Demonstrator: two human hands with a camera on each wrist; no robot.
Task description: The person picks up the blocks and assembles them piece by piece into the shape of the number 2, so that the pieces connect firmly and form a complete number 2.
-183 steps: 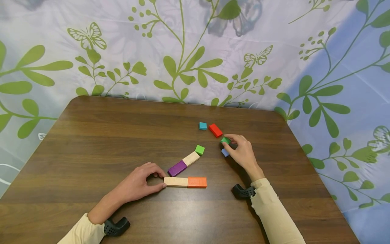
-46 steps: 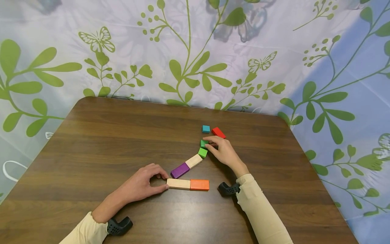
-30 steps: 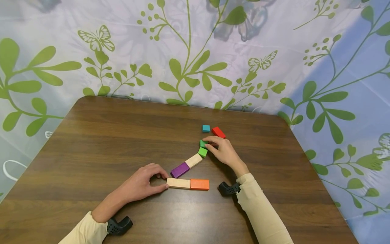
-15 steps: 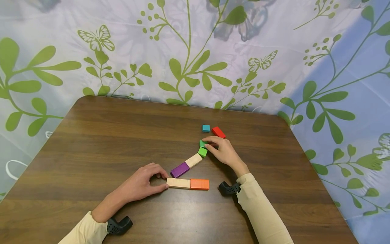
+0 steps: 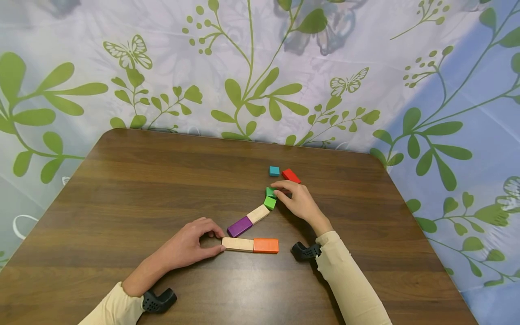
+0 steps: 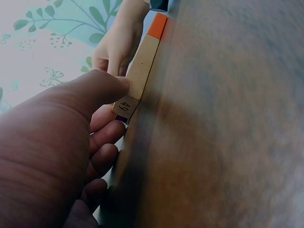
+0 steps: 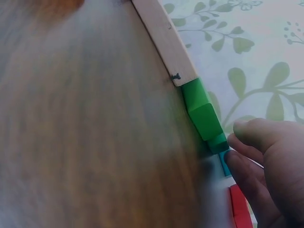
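My left hand (image 5: 188, 241) pinches the left end of a plain wooden block (image 5: 238, 244) between thumb and finger; in the left wrist view its end (image 6: 124, 105) bears written digits. An orange block (image 5: 266, 245) continues that row rightward. A slanting row behind it has a purple block (image 5: 239, 226), a second plain wooden block (image 5: 258, 214), a light green block (image 5: 270, 202) and a dark green block (image 5: 270, 192). My right hand (image 5: 298, 198) is at the dark green block's right side. In the right wrist view its thumb and fingertips (image 7: 242, 127) sit just off that block's top (image 7: 218, 143).
A teal block (image 5: 274, 171) and a red block (image 5: 291, 175) lie farther back on the brown wooden table (image 5: 162, 180), the red one just behind my right hand. A patterned cloth (image 5: 260, 67) hangs beyond the table's far edge.
My right hand has brought the dark green block leftward to the light green block's far side, and its fingers now ease off slightly. The small blue block is out of sight. My left hand stays put.
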